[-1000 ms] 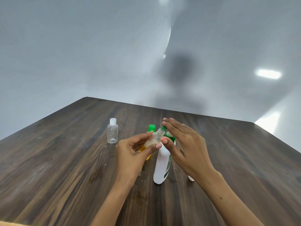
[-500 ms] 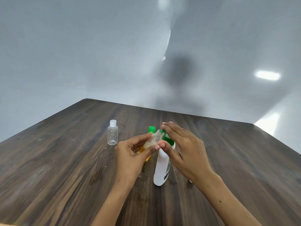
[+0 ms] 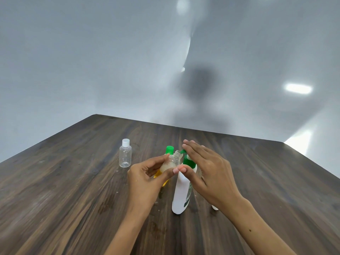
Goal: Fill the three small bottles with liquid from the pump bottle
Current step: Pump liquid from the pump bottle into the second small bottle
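Note:
A white pump bottle (image 3: 181,196) with a green pump head stands mid-table. My right hand (image 3: 204,172) lies flat on the pump head with fingers straight. My left hand (image 3: 147,177) grips a small clear uncapped bottle (image 3: 173,161), tilted, its mouth right at the green spout; pale liquid shows inside. Behind my left hand stands a bottle of yellow liquid with a green cap (image 3: 169,150), mostly hidden. A capped, empty small clear bottle (image 3: 125,153) stands apart at the left.
The dark wooden table (image 3: 73,190) ends at a far edge before a grey wall. A small white thing (image 3: 214,207), perhaps a cap, peeks out under my right wrist. Small wet spots lie near the pump bottle.
My right hand pressed the pump down half a second ago and has risen again with it. My left hand keeps the small bottle at the spout.

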Available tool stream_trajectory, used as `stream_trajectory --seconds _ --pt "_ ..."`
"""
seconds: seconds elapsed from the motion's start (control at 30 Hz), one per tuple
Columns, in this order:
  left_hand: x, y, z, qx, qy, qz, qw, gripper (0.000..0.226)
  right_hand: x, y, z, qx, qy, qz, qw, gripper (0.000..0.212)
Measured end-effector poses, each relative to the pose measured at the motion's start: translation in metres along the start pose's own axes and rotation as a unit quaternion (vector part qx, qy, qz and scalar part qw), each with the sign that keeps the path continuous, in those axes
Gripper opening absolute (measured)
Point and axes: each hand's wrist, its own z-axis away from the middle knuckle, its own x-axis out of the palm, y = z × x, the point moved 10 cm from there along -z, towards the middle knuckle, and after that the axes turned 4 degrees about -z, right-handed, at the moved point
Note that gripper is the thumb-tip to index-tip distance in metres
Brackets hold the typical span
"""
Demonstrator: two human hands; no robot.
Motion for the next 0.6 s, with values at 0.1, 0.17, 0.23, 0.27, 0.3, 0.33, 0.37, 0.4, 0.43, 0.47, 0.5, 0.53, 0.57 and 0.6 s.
stream_trajectory --seconds 0.1,0.17,0.23,0.27,0.3,0.33,0.37,0.4,0.43,0.47,0.5,0.53,0.57,0.6 --pt "0.0014 0.0009 0.0008 0.002 -0.004 -0.007 1.0 0.061 -0.002 -0.0024 -0.003 -0.009 -0.007 0.005 1.0 0.075" --pt "0.0 0.0012 0.0008 0.001 0.001 -0.005 1.0 0.06 -0.0015 -0.0028 -0.0027 -0.008 -0.007 0.007 1.0 0.075" --pt "-0.0016 0.0005 0.0 0.003 0.005 -0.009 1.0 0.059 0.0018 -0.0016 0.0 -0.002 -0.009 0.004 1.0 0.074" --pt "-0.0021 0.0001 -0.0005 0.002 0.006 -0.014 1.0 0.058 0.0039 -0.0008 0.0018 0.001 -0.012 0.002 1.0 0.073" --pt "-0.0025 0.0002 -0.0004 0.003 0.005 -0.016 1.0 0.057 0.005 -0.0001 0.0037 0.003 -0.013 0.0 1.0 0.073" --pt "-0.0032 0.0002 -0.0005 0.005 0.007 -0.018 1.0 0.055 0.005 0.0006 0.0044 0.004 -0.014 -0.001 1.0 0.073" --pt "-0.0038 0.0005 -0.0004 0.006 0.008 -0.019 1.0 0.053 0.0039 0.0006 0.0038 0.003 -0.013 0.0 1.0 0.073" --pt "-0.0044 0.0005 -0.0004 0.006 0.009 -0.021 1.0 0.051 0.0017 -0.0004 0.0023 0.0 -0.011 0.003 1.0 0.073" --pt "-0.0044 0.0009 -0.0007 0.006 0.009 -0.021 1.0 0.05 -0.0009 -0.0016 0.0003 -0.004 -0.009 0.008 1.0 0.073" --pt "-0.004 0.0019 -0.0008 0.007 0.008 -0.022 1.0 0.049 -0.0028 -0.0027 -0.0015 -0.007 -0.007 0.013 1.0 0.074" --pt "-0.0038 0.0026 -0.001 0.008 0.008 -0.023 1.0 0.05 -0.004 -0.0036 -0.0027 -0.009 -0.005 0.014 1.0 0.074" --pt "-0.0036 0.003 -0.0014 0.008 0.008 -0.023 1.0 0.05 -0.0039 -0.004 -0.0033 -0.008 -0.004 0.012 1.0 0.075" --pt "-0.0031 0.0026 -0.0017 0.007 0.007 -0.022 1.0 0.052 -0.003 -0.0041 -0.0032 -0.006 -0.004 0.006 1.0 0.075" --pt "-0.0025 0.0021 -0.0017 0.007 0.005 -0.022 1.0 0.053 -0.0013 -0.0038 -0.0023 -0.004 -0.005 -0.001 1.0 0.075"
